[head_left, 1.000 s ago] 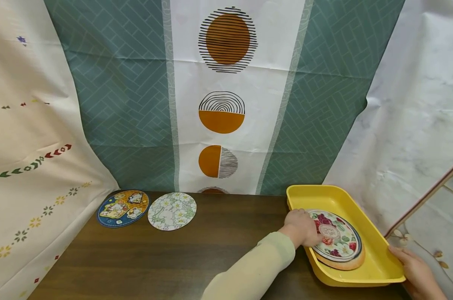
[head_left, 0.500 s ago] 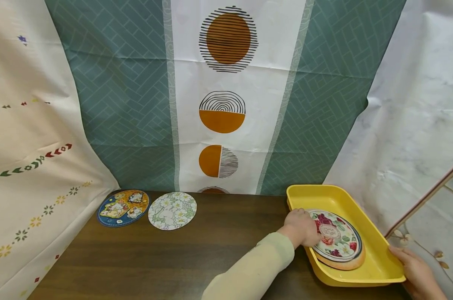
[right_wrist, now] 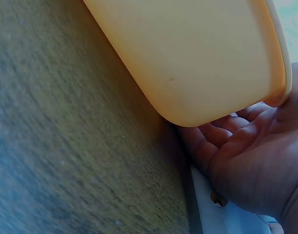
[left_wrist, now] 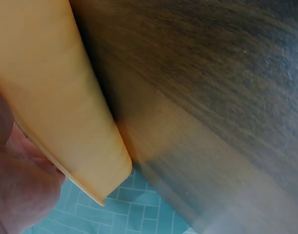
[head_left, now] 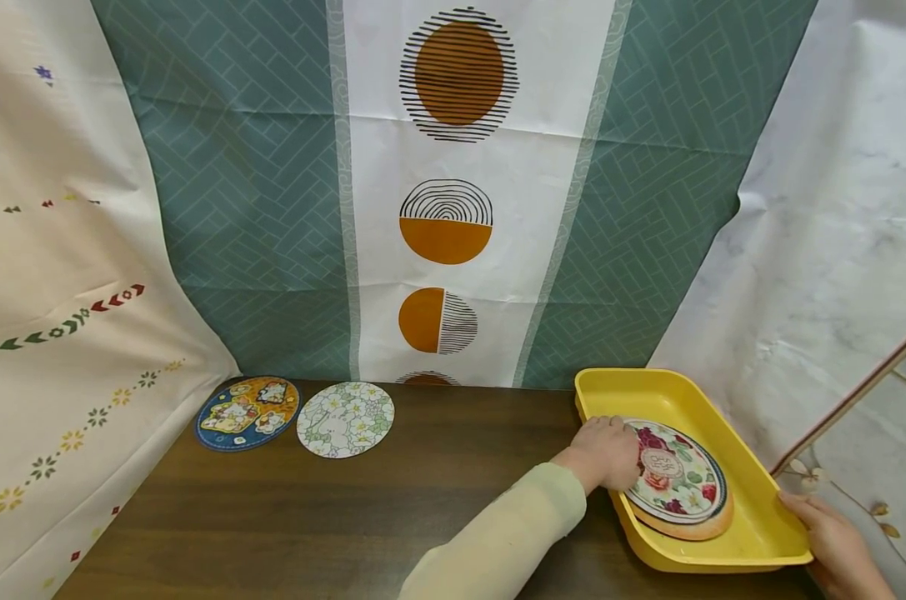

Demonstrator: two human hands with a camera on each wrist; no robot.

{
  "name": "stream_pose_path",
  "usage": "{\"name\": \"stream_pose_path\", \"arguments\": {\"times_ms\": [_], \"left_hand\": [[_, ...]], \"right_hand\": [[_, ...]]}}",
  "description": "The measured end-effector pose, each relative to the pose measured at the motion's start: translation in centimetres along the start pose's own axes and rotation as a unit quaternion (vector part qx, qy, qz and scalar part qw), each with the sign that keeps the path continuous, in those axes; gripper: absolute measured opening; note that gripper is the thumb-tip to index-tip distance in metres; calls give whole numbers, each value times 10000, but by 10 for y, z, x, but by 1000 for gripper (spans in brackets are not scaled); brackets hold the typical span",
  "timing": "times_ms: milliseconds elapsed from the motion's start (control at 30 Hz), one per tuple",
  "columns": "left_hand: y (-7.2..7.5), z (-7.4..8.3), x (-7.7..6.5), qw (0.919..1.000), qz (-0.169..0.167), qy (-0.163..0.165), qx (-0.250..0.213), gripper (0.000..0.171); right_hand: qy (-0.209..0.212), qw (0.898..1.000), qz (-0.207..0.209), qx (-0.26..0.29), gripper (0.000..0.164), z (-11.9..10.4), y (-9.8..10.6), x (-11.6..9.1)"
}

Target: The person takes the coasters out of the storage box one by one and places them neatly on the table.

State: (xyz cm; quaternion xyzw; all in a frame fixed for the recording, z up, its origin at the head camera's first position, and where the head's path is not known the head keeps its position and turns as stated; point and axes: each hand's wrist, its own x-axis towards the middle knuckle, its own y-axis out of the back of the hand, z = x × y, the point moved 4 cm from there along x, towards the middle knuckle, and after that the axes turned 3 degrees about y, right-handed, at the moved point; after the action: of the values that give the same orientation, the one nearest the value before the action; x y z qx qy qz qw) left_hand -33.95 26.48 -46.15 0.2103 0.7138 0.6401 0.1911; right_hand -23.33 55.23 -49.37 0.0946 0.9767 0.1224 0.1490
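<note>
Head view: rose-printed mat [head_left: 685, 467] lies close along the right of the left hand [head_left: 606, 452]

What any move from this point seems to turn on is that closeness. From the left hand's fingers, the mat lies to the right and a little nearer the person, flat inside the yellow tray [head_left: 763, 521]. Being round, it offers no long axis of its own; the tray's runs away from the person, its far end slanting left. The right hand [head_left: 831, 537] is at the tray's near right corner; from its fingers the mat lies to the left and slightly farther off, so the left hand is clearly the nearer one.

Over the left rim, the left hand's fingers bend down inside the tray, at the mat's edge. Whether they pinch the mat, the rim or nothing cannot be told; the left wrist view mostly shows the tray's outer wall. The right hand grips the corner, thumb at the rim and fingers curled beneath.

Counted: two hands; one tray; one rose-printed mat on top of one tan disc [head_left: 711, 527], with a dark edge between that may or may not be another layer. Well to the left of the left fingers, two more mats lie side by side on one table [head_left: 310, 517]: one blue-and-orange mat [head_left: 247, 414], one white-and-green mat [head_left: 346, 420].
</note>
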Motion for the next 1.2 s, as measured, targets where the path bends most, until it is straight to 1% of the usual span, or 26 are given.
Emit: {"name": "stream_pose_path", "arguments": {"times_ms": [167,400,500,600,700,833,933,1100,1200], "left_hand": [[3,0,0,9997,140,-28,-200,54],[5,-3,-1,9961,469,26,-747,49],[6,-3,-2,9945,571,29,-874,54],[6,-3,-1,9934,602,31,-976,55],[5,-4,-1,9918,595,73,-1129,52],[5,-4,-2,9882,644,190,-1379,39],[5,-3,-2,9864,747,281,-1435,30],[4,0,-3,9874,787,397,-1315,28],[4,2,-3,9893,781,376,-1173,26]], "right_hand": [[12,10000,-7,-8,66,2,1,1],[15,10000,65,50,57,-1,1,-1],[27,10000,52,27,58,-2,1,-2],[62,10000,51,-13,60,-2,0,-1],[89,9999,43,-61,62,-1,0,0],[133,9999,63,-82,65,0,0,1],[125,9999,103,-37,65,1,0,1],[44,9999,128,87,63,2,1,1],[22,9999,104,109,60,2,2,1]]}}
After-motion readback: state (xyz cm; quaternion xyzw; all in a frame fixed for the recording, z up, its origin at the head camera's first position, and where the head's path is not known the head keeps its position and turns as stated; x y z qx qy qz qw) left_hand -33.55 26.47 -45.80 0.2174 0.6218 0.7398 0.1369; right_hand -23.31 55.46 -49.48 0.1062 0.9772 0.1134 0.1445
